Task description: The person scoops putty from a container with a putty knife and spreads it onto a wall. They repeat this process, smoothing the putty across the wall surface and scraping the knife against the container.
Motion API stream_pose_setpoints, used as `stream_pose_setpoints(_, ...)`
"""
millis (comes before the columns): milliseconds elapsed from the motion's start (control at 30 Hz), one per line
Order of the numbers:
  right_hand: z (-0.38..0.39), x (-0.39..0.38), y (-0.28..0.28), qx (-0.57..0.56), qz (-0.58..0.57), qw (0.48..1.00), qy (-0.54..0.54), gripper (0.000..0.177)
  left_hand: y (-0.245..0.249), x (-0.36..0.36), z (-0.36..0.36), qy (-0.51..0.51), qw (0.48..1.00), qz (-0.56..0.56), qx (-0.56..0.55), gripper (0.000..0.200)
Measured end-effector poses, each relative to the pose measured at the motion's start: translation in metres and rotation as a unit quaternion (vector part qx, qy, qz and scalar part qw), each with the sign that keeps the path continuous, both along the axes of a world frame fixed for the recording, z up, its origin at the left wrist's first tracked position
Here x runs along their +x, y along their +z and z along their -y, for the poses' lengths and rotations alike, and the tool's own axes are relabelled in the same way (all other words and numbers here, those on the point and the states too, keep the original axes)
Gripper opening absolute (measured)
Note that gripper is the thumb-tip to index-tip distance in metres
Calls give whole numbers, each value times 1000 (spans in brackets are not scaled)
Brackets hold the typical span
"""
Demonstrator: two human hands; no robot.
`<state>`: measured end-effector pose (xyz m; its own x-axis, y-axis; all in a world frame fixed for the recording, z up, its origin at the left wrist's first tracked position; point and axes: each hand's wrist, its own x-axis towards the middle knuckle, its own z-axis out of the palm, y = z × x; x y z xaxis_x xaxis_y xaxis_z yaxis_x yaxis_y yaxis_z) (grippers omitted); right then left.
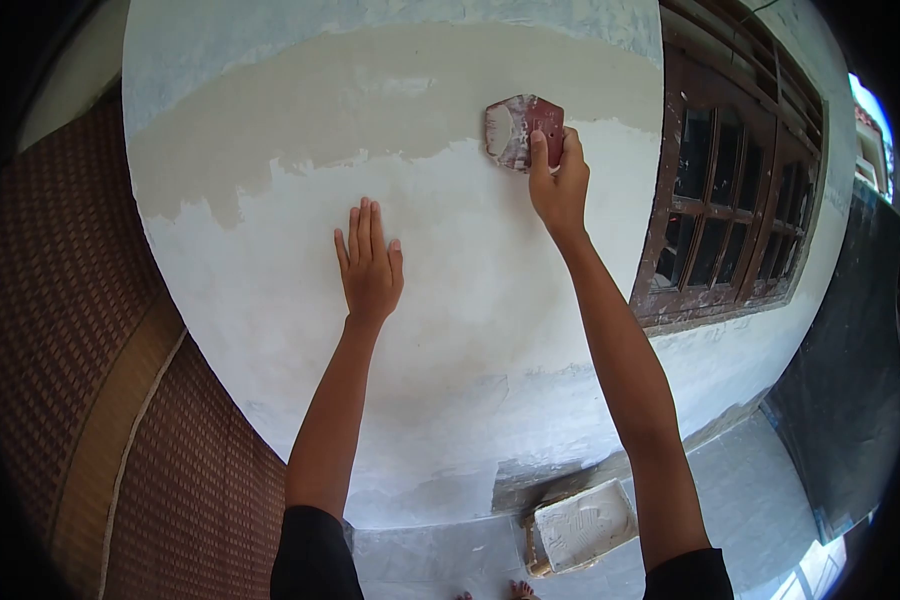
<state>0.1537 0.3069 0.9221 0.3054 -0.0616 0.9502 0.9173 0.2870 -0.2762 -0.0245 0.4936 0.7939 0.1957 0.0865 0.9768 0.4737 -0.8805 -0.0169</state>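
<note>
- The right hand (560, 190) has a closed grip on a red scraper (519, 122), thumb on its near face and fingers at its right side.
- The red scraper is up against the wall (450, 330), toward the upper right, left of the window (727, 190); pale filler (498, 132) smears its left part.
- It lies over the ragged lower border of a beige band (320, 90) that runs across the wall's upper part, with whiter surface below.
- The left hand (370, 265) holds nothing: its grip is wide, laid flat with fingers pointing up and thumb apart, on the white area below the band and left of the scraper.
- A tray (539, 548) of white filler sits on the grey floor (760, 480), near the wall's bottom edge, between the two forearms in view.
- A brown woven screen (60, 250) stands along the wall's left edge.
- A dark sheet (840, 380) hangs beyond the wall's right edge.
- Bare toes (520, 590) show on the floor, below the tray.
</note>
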Motion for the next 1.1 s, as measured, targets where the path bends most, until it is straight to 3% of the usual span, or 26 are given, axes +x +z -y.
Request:
stream_pose_setpoints(33,-7,0,-2,-15,44,996,-78,26,-1,0,0,-3,1000,-12,-8,59)
stream_pose_setpoints(100,-3,9,-1,-19,6,994,-111,26,-1,0,-1,-7,1000,-14,-4,59)
stream_pose_setpoints(233,26,25,-1,57,-124,989,-49,25,-1,-2,1,-14,999,-24,-23,58)
stream_pose_setpoints(300,31,15,-3,73,-104,992,20,25,-2,-3,1,-13,999,-22,-22,58)
stream_pose_setpoints(433,1,-11,-2,-14,7,1000,18,26,-3,1,1,-3,999,-24,-27,60)
stream_pose_setpoints(500,-8,-6,-3,-48,56,992,-98,26,-6,0,3,-9,999,-31,-32,60)
stream_pose_setpoints(567,-2,9,-3,-32,-31,992,-114,26,-6,-5,5,-9,999,-35,-39,61)
stream_pose_setpoints(700,24,17,-9,50,-133,990,-24,25,-11,-20,13,-32,995,-71,-66,62)
stream_pose_setpoints(833,6,-8,-2,31,-28,999,30,25,-17,-14,18,-27,995,-64,-73,64)
stream_pose_setpoints(900,-5,-13,3,-60,8,997,-56,26,-22,-8,23,-41,994,-58,-80,65)
stream_pose_setpoints(1100,37,18,-13,15,-178,983,-35,27,-46,-25,44,-65,985,-76,-140,66)
